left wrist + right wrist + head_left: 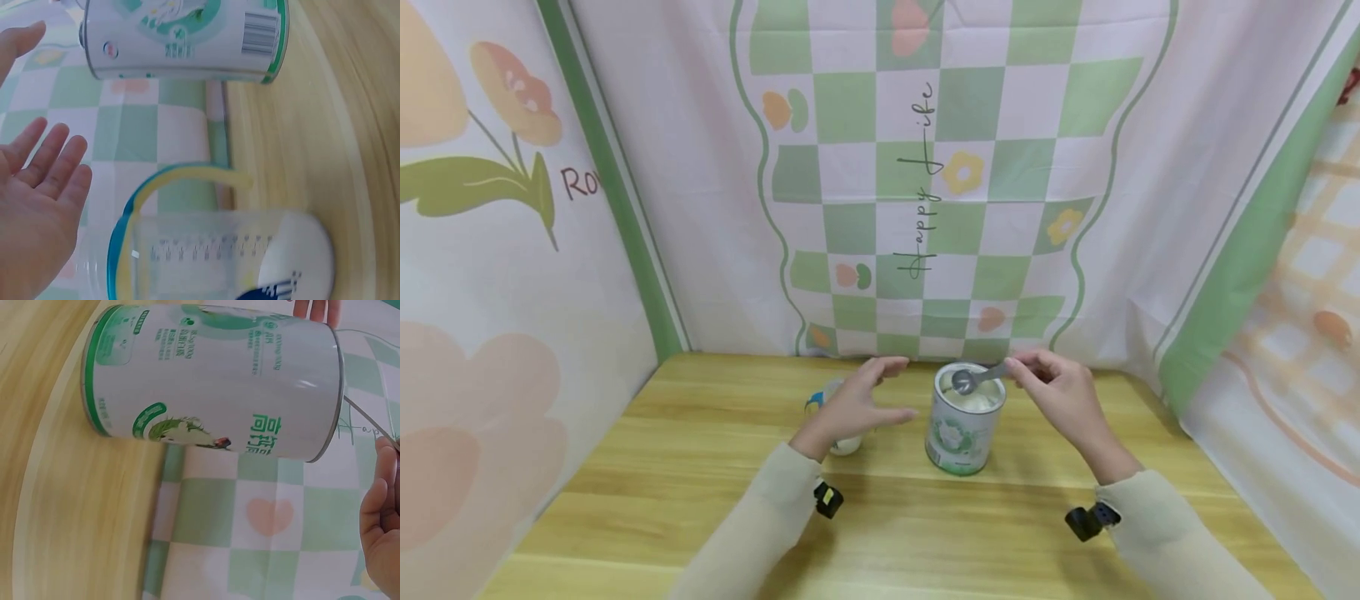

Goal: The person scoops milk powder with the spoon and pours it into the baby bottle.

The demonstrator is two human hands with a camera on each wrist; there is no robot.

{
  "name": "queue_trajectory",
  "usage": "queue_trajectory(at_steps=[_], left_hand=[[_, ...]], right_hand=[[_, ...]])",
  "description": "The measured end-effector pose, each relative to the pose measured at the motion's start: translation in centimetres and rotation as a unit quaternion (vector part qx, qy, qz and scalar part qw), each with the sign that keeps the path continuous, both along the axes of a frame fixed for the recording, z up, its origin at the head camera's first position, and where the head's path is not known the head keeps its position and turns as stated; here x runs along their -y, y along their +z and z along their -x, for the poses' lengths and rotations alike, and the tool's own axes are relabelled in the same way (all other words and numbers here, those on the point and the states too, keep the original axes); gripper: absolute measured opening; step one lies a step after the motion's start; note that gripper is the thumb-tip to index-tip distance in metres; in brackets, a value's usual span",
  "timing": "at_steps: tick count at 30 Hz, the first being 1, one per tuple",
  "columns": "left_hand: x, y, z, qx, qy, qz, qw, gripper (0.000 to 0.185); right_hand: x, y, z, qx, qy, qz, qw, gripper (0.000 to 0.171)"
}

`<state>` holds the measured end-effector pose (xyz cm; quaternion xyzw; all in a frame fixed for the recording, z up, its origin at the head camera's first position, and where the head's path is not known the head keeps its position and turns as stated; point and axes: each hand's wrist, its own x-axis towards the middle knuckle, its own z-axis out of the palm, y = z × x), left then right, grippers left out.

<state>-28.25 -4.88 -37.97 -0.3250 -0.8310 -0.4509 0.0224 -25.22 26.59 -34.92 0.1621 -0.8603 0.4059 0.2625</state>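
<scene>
Your right hand (1063, 396) pinches a metal measuring spoon (976, 379) over the open milk powder tin (964, 421), mid-worktop (700, 467). Your left hand (857, 408), fingers spread apart, hovers over the clear measuring cup (219, 250) left of the tin.

You have a glossy metal tin (957, 425) with a smooth printed label, a shiny metal spoon (976, 379), a clear plastic cup (212, 256), a matt wood-grain surface (700, 467) and soft printed cloth backdrop (925, 183).
</scene>
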Motion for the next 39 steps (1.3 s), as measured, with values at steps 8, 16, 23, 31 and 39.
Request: queue_trajectory(at_steps=[8, 16, 23, 31, 39], left_hand=[[-2.0, -0.8, -0.2, 0.036, -0.005, -0.023, 0.9991, 0.090], [-3.4, -1.9, -0.3, 0.069, -0.001, -0.038, 0.9969, 0.094], [-4.9, -2.8, -0.2, 0.100, 0.018, -0.048, 0.9936, 0.101], [-6.8, -3.8, 0.2, 0.142, 0.033, -0.078, 0.9863, 0.107], [-8.1, -4.0, 0.4, 0.164, 0.041, -0.105, 0.9800, 0.112]], right_hand=[[-0.5, -0.6, 0.1, -0.009, -0.008, -0.017, 1.000, 0.020], [-0.4, -1.3, 0.2, 0.003, -0.014, -0.027, 1.000, 0.020], [-0.3, -1.8, 0.4, -0.009, -0.015, -0.029, 0.999, 0.019], [-0.1, -2.0, 1.1, -0.076, -0.013, -0.069, 0.995, 0.010], [-0.2, -2.4, 1.6, -0.123, -0.007, -0.099, 0.987, 0.007]])
